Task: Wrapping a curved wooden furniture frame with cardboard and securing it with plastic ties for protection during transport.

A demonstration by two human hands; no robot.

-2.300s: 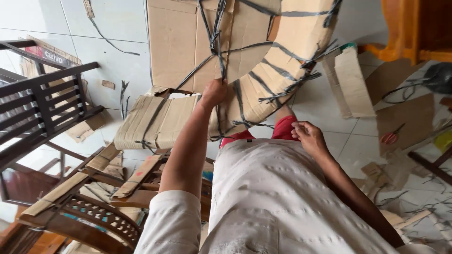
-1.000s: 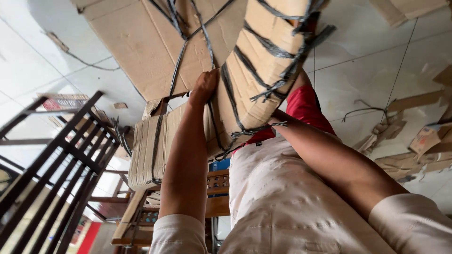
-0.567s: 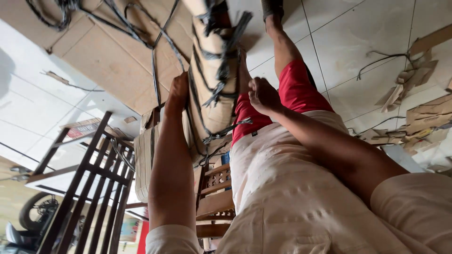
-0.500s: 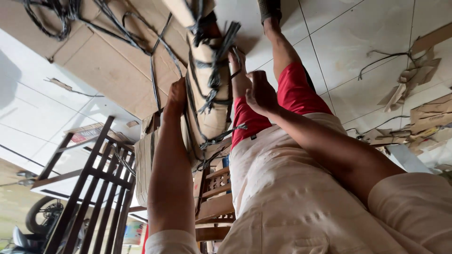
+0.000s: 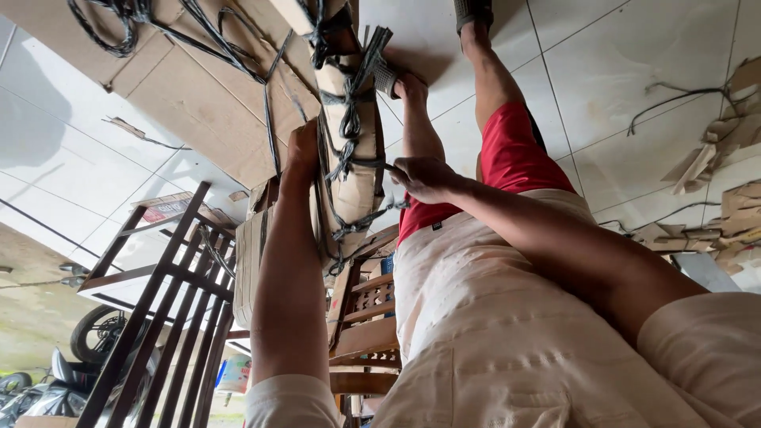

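Cardboard bundle (image 5: pixel 349 150) stands upright; left hand (image 5: pixel 301 150) braces its side, right hand (image 5: pixel 420 176) pinches a strap (image 5: pixel 372 164). Pull evenly, steadying the bundle.

L hand (image 5: pixel 302 150) pressed flat, arm straight; R hand (image 5: pixel 422 177) fingers curled in grip

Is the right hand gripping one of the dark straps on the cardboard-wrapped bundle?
Yes: the right hand pinches a dark strap running off the tall cardboard-wrapped bundle.
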